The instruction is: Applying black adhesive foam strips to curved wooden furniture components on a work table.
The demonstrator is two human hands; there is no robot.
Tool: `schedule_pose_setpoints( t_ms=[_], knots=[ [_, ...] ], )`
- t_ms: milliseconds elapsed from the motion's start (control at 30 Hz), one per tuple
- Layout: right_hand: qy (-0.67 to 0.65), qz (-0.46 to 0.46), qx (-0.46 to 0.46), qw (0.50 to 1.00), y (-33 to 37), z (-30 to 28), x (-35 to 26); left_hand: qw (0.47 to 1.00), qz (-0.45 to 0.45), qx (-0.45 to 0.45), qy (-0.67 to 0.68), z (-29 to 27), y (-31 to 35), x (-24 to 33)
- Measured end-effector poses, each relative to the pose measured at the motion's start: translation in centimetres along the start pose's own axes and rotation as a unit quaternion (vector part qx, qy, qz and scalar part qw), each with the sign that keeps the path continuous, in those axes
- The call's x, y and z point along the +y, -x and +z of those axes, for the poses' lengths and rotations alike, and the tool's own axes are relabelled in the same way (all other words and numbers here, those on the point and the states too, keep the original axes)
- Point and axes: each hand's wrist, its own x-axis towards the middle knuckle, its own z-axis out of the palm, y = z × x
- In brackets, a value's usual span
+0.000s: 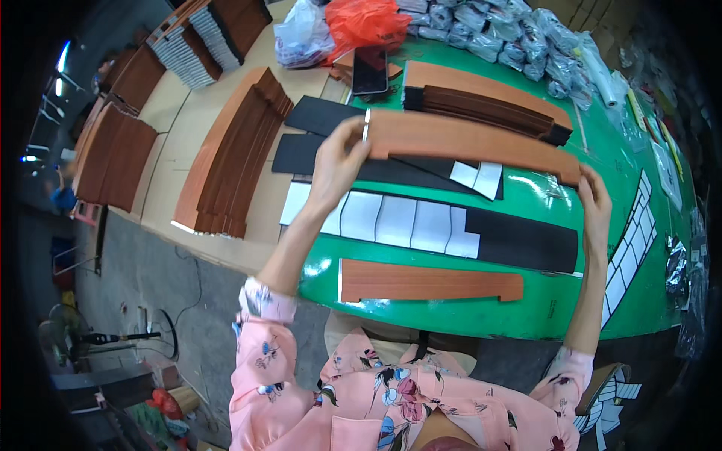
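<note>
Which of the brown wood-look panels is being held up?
The notched orange-brown panel between left grip and right grip; the other brown panels rest singly or stacked.

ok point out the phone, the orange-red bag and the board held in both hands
phone (370, 71): head view, dark screen
orange-red bag (365, 25): head view, crumpled middle
held board (470, 138): head view, broad brown face

Left hand (340, 159) grips the 9 o'clock end of a brown board (474, 141); right hand (594, 194) holds its other end, between 3 and 4 o'clock — board over the green table (560, 319). Relative to it: black strip (523, 240) with white pads (392, 218), 7 o'clock; shorter board (432, 283), 6 o'clock; phone (370, 71), 10 o'clock.
</note>
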Motion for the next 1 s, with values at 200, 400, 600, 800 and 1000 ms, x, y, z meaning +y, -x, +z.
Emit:
schedule_pose_setpoints(
  t_ms=[200,400,600,800,1000],
  knots=[
    [0.054,-0.018,0.035,0.998,-10.5,-0.7,1.5,1.0,0.026,0.011,-0.004,5.5,-13.6,0.1],
    [0.106,-0.014,0.014,0.994,-15.0,-0.2,4.4,0.997,-0.015,-0.011,-0.073,7.2,-16.6,-1.4],
    [0.13,0.006,-0.032,0.991,-15.5,-0.1,5.6,0.993,-0.052,-0.041,-0.102,7.2,-16.3,-1.7],
    [0.097,-0.077,0.015,0.992,-16.4,0.1,8.5,0.999,0.034,-0.036,-0.014,5.9,-16.1,-5.4],
    [0.096,-0.075,0.01,0.992,-5.4,-2.1,4.3,0.983,0.033,-0.135,-0.122,-1.1,-3.7,-0.3]
  ],
)
